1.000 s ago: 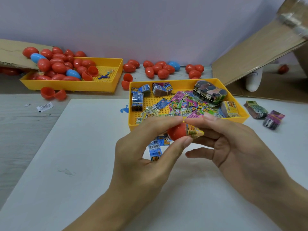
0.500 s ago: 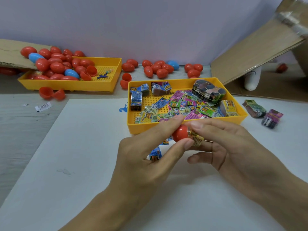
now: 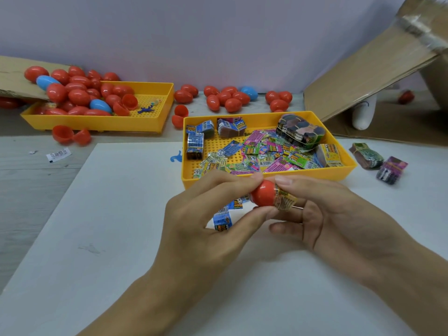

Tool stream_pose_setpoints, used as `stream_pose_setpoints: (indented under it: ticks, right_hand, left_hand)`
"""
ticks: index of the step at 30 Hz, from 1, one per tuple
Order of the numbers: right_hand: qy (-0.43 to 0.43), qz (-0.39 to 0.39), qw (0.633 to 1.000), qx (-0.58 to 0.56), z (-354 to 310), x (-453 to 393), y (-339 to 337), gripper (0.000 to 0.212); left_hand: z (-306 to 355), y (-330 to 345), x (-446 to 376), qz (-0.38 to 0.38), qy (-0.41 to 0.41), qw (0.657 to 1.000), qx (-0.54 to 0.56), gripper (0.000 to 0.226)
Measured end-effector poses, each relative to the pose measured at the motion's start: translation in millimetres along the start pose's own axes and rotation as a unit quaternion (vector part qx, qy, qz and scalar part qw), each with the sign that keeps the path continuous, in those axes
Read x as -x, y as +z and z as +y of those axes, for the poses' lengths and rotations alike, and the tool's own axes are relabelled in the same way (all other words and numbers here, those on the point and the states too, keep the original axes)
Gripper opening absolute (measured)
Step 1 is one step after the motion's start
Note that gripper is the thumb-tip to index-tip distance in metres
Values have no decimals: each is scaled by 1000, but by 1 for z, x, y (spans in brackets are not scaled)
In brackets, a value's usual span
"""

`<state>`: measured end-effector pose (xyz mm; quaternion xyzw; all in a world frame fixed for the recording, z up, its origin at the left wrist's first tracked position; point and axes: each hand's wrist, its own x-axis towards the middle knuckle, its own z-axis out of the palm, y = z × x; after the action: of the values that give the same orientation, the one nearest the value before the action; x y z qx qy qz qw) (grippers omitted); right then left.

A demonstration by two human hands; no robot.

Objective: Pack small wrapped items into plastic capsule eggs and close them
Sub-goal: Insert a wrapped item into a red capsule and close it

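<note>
The left hand (image 3: 206,229) pinches a red capsule half (image 3: 263,193) while the right hand (image 3: 339,214) grips a wrapped packet (image 3: 286,201) at its mouth, just before the yellow tray (image 3: 266,179).

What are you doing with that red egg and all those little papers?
A person is stuffing a small wrapped item into a red egg half. The left hand pinches the egg half, and the right hand pushes the item in; part of it sticks out. Behind the hands, a yellow tray holds more wrapped items, and another tray holds eggs.
</note>
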<state>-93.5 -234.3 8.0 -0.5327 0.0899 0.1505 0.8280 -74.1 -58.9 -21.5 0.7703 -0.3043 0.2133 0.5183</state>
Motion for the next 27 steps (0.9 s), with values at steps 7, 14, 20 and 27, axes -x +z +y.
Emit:
stream_pose_setpoints:
  ticks: [7,14,20,27]
  right_hand:
    - [35,-25,999,-31,-1,-1,-4,25]
    - [53,4,996,-68,-1,-1,-2,30]
    - [56,4,997,-53,-2,1,-1,24]
    - [-151,125,971,139,5,0,3,32]
  left_hand:
    - [3,1,-2,-6,-16,1000,20,36]
    - [0,4,0,-26,-41,997,58,48]
    - [-6,5,1,-9,-89,988,127,42]
    - [-4,3,1,28,-140,971,193,31]
